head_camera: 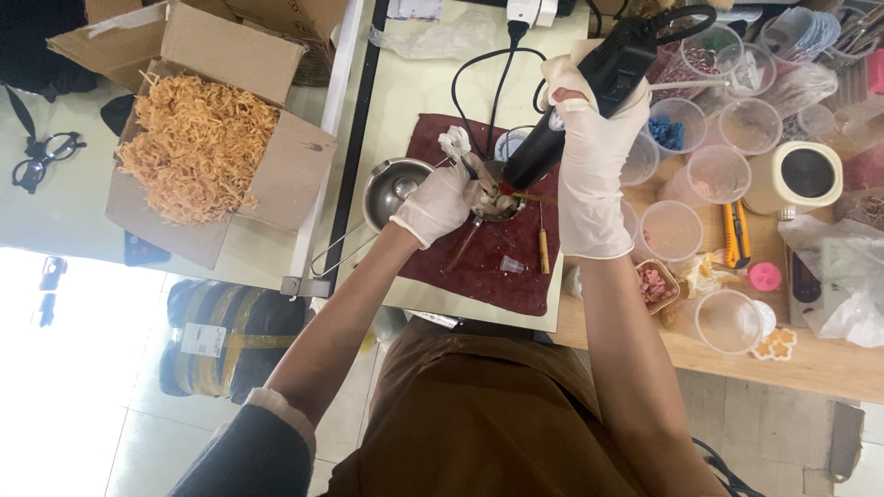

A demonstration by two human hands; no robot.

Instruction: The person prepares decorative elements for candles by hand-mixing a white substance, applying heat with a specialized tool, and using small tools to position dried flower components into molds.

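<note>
Looking down from the head camera, both hands wear thin white gloves. The right hand has its fingers wrapped fully around the handle of a black heat gun, whose nozzle tilts down toward a small metal cup on the dark red mat. Its black cord loops back up the desk toward a white plug at the far edge.

The left hand is curled closed just beside that cup, pinching something small and pale over it; I honestly can't tell what, it's too bunched up between the fingers. Right next to that hand on its outer side sits a shiny steel pouring pot with a long wire handle running off the desk edge.

Also on the mat: a wooden-handled tool lying flat near the cup, and a tiny clear cup close by.

To the right of the mat, a bunch of clear plastic cups crowd a wooden surface, along with a yellow box cutter and a cream jar with a dark lid. Off to the left, an open cardboard box is stuffed with orange shredded paper, and black glasses lie further over.
</note>
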